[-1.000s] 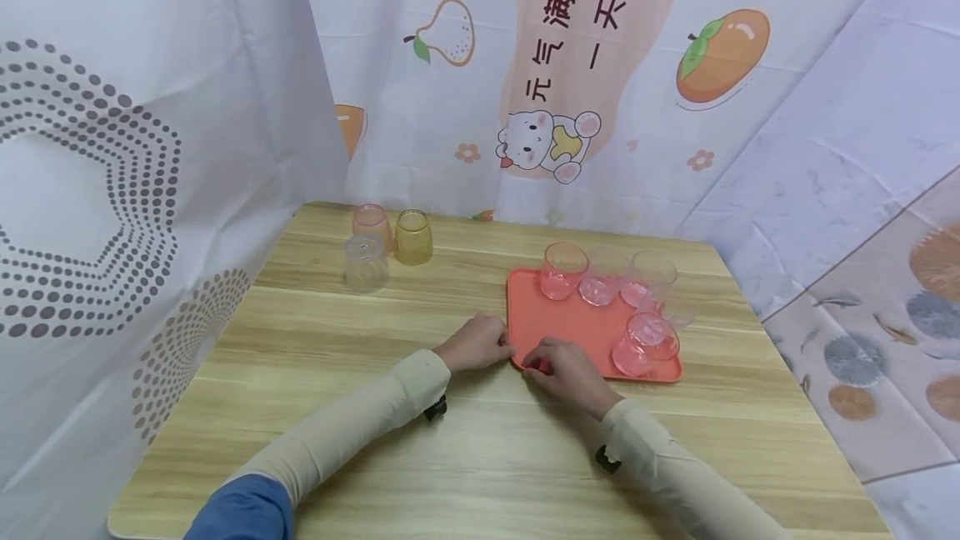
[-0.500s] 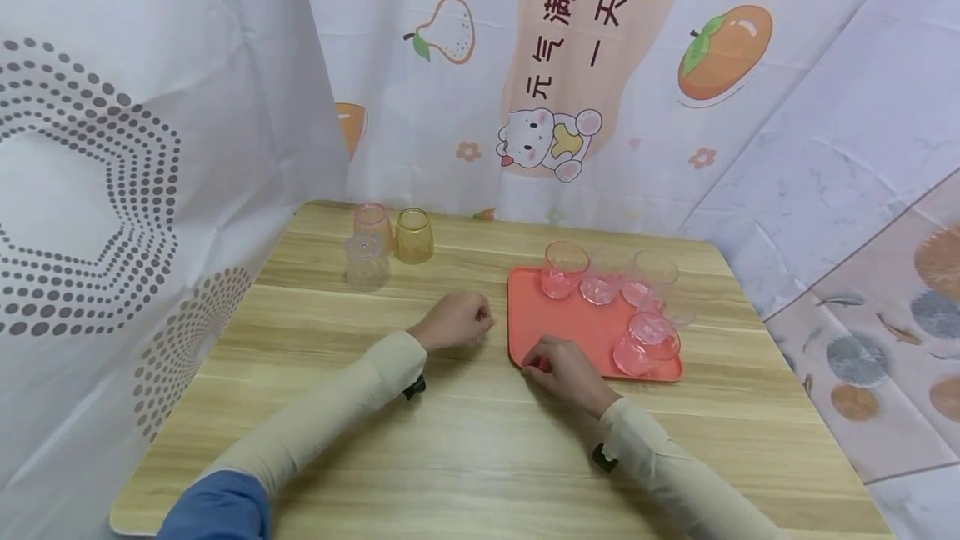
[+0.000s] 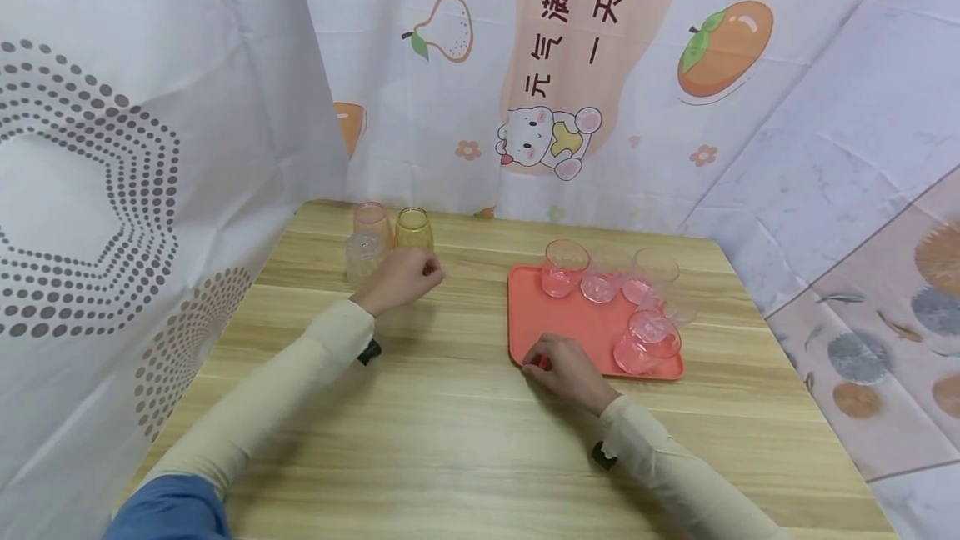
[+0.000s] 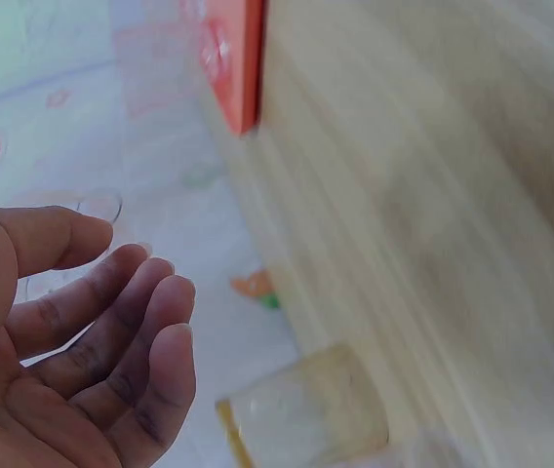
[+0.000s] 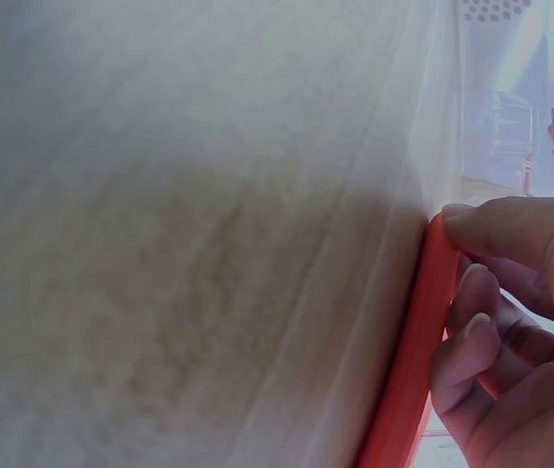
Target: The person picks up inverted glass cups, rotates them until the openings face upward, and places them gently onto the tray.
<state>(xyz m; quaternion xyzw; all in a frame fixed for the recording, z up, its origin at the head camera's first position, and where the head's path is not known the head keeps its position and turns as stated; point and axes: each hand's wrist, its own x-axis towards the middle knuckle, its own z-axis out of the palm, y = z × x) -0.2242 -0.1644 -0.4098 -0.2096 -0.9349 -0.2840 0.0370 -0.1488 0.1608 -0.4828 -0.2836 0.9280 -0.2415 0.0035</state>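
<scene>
My left hand (image 3: 401, 277) is over the table beside the left group of cups, holding nothing. Its fingers are loosely bent in the left wrist view. Near it, upside down, stand a yellow cup (image 3: 413, 227), a pink cup (image 3: 371, 219) and a clear cup (image 3: 363, 257), the last partly behind the hand. My right hand (image 3: 573, 373) holds the front-left rim of the orange-red tray (image 3: 555, 323); in the right wrist view the thumb lies on the rim with bent fingers behind it.
Several cups stand on the tray: a pink cup (image 3: 564, 269) at the back left, clear cups along the back, and another pink cup (image 3: 645, 344) at the front right. A printed curtain (image 3: 450, 148) hangs behind the wooden table (image 3: 450, 440).
My left hand has left the tray's left edge and moved left and away from me to the upside-down cups. My right hand has stayed at the tray's rim.
</scene>
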